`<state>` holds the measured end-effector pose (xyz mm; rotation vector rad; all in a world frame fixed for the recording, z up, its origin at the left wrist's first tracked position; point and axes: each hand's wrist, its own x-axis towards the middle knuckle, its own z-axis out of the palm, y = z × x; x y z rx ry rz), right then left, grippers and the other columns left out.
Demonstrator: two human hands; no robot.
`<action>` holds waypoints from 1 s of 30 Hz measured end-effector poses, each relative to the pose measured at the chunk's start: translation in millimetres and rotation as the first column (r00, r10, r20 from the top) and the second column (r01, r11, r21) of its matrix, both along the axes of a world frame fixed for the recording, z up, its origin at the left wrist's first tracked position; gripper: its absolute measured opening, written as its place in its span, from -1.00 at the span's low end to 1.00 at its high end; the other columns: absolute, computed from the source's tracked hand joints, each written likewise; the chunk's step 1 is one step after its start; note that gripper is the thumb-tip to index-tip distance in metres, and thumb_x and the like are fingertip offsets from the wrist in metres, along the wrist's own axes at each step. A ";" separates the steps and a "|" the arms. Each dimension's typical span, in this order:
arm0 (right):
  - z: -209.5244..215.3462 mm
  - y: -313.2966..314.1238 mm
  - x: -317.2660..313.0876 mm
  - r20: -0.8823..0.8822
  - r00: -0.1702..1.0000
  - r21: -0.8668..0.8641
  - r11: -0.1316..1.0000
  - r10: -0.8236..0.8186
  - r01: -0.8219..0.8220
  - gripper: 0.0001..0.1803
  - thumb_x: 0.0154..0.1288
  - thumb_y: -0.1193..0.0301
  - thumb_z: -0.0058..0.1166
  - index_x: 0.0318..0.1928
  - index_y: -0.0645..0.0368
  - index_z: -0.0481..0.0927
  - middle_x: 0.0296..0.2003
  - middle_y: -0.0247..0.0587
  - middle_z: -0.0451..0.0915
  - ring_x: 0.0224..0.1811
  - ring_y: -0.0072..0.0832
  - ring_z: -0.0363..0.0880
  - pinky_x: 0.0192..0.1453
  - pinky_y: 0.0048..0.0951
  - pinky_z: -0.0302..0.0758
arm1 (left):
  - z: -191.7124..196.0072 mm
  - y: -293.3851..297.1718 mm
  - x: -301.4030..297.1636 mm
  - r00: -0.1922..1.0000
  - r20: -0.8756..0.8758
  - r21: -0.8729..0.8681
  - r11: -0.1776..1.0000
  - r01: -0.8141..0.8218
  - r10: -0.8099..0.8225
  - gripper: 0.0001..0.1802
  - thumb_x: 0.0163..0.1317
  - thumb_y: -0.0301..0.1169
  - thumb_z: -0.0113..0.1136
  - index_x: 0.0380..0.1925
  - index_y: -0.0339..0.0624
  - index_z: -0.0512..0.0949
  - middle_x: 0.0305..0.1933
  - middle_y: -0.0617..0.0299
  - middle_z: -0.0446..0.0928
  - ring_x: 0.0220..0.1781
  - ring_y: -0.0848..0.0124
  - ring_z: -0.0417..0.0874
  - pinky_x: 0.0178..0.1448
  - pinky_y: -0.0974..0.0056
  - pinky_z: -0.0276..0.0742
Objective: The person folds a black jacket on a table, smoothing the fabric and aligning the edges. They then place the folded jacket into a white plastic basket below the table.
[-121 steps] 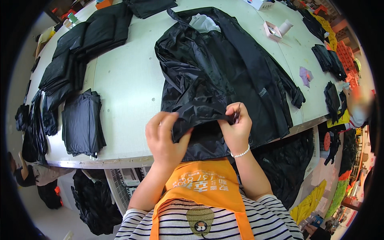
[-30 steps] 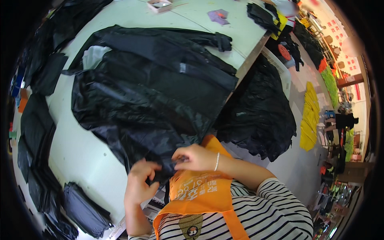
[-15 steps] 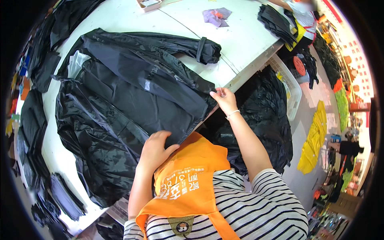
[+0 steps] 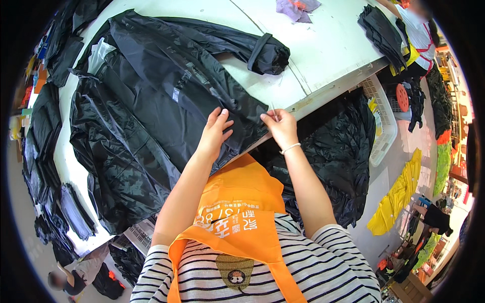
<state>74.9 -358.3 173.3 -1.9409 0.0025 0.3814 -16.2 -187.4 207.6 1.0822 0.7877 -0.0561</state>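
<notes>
A black jacket [image 4: 146,101] lies spread across the white table, its front zipper side and one sleeve [image 4: 270,53] toward the far right. My right hand [image 4: 282,126] pinches the garment's lower corner at the table's edge. A thin pale sliver [image 4: 274,113] shows by its fingers, too small to make out. My left hand [image 4: 217,132] rests on the jacket's front panel beside the zipper, fingers apart, holding nothing. Some whitish translucent material [image 4: 100,55] shows at the collar end.
Folded black garments [image 4: 384,38] are stacked at the table's far right, near another person [image 4: 422,33]. Below the edge, a white plastic basket [image 4: 386,131] stands by a black heap of clothing [image 4: 328,156]. Yellow fabric [image 4: 396,194] lies on the floor. A lilac cloth [image 4: 298,10] sits farther back.
My left hand has moved from the near hem up and right onto the front panel, close to my right hand. The right hand still grips the corner. The view has shifted.
</notes>
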 end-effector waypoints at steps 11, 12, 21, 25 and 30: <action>88.5 46.5 -70.9 0.448 0.782 0.179 0.813 0.434 -0.554 -0.84 0.09 0.62 0.24 -0.30 0.24 0.56 -0.41 -0.28 0.50 -0.54 -0.58 0.43 -0.47 -0.60 0.38 | 36.9 22.2 -27.2 0.994 0.031 -0.262 0.960 -0.095 0.106 -0.71 0.24 -0.36 0.15 -0.20 -0.42 0.43 -0.38 0.05 0.57 -0.27 0.28 0.64 -0.16 0.23 0.60; 95.6 47.0 -73.9 0.384 0.812 0.259 0.793 0.439 -0.551 -0.83 0.10 0.62 0.24 -0.26 0.23 0.58 -0.38 -0.30 0.51 -0.53 -0.63 0.42 -0.47 -0.62 0.37 | 46.0 17.0 -31.3 0.978 0.033 -0.198 0.960 -0.196 0.207 -0.76 0.20 -0.54 0.16 -0.14 -0.33 0.41 -0.29 0.13 0.57 -0.26 0.38 0.65 -0.18 0.31 0.59; 89.1 13.5 -40.7 0.300 0.862 0.330 0.803 0.409 -0.496 -0.70 0.13 0.65 0.22 -0.09 0.42 0.54 0.01 -0.13 0.49 -0.13 -0.55 0.61 -0.11 -0.62 0.54 | 80.0 18.5 -48.2 0.969 0.131 -0.344 0.926 -0.154 0.209 -0.48 0.17 -0.60 0.18 0.13 -0.27 0.27 -0.02 0.10 0.52 -0.03 0.26 0.62 0.04 0.16 0.62; 92.3 15.2 -48.2 0.277 0.836 0.234 0.810 0.474 -0.537 -0.74 0.10 0.65 0.25 -0.15 0.37 0.57 -0.06 -0.20 0.52 -0.26 -0.64 0.57 -0.29 -0.69 0.46 | 78.8 19.3 -58.0 0.993 0.064 -0.223 0.971 -0.083 0.100 -0.44 0.13 -0.54 0.29 0.11 -0.16 0.29 -0.07 0.19 0.54 -0.11 0.36 0.65 -0.11 0.29 0.67; 97.7 20.8 -49.1 0.405 0.857 0.327 0.825 0.318 -0.460 -0.68 0.06 0.63 0.29 -0.13 0.29 0.56 -0.22 -0.27 0.50 -0.45 -0.71 0.41 -0.41 -0.72 0.35 | 77.3 20.6 -55.1 0.993 0.066 -0.181 0.980 -0.084 0.097 -0.48 0.10 -0.57 0.29 0.04 -0.21 0.29 -0.15 0.18 0.56 -0.26 0.39 0.68 -0.25 0.37 0.68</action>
